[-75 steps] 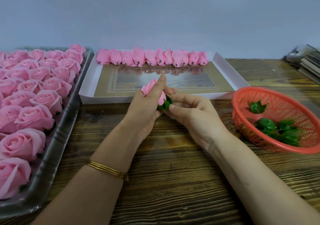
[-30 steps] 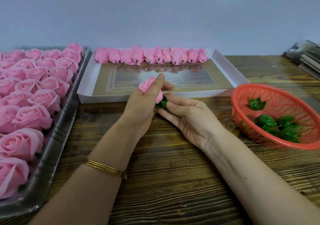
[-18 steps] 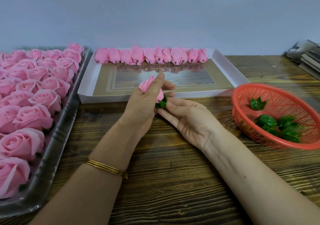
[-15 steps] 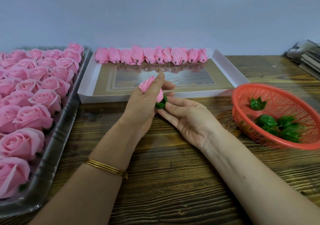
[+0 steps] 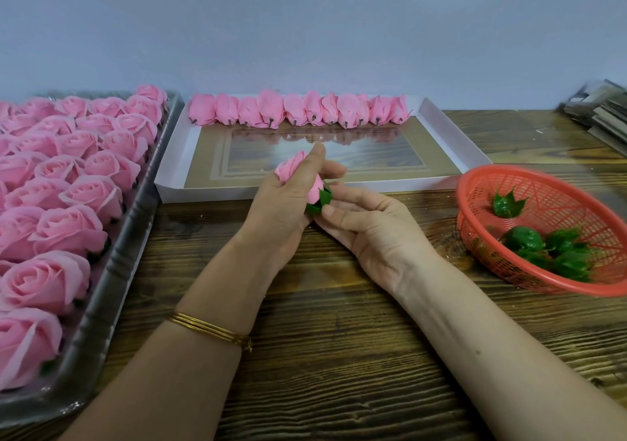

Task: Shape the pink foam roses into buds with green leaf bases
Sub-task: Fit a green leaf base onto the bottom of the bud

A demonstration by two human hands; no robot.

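Note:
My left hand (image 5: 281, 203) grips a pink foam rose bud (image 5: 290, 169) over the table's middle, its thumb lying along the petals. A green leaf base (image 5: 320, 201) sits at the bud's lower end, and the fingers of my right hand (image 5: 366, 226) curl around it from the right and below. Much of the bud is hidden by my left hand. Several finished pink buds (image 5: 298, 109) lie in a row along the far edge of a white shallow box (image 5: 454, 142). Several open pink roses (image 5: 68, 182) fill a silver tray (image 5: 112, 277) on the left.
A red plastic basket (image 5: 475, 209) at the right holds several green leaf bases (image 5: 549, 247). A stack of dark flat items (image 5: 600, 114) lies at the far right. The table is dark wood (image 5: 339, 355), and a pale wall stands behind it.
Both hands stay together on the bud. The leaf base has come a little further up around the bud's lower end, and my right fingers have shifted slightly on it.

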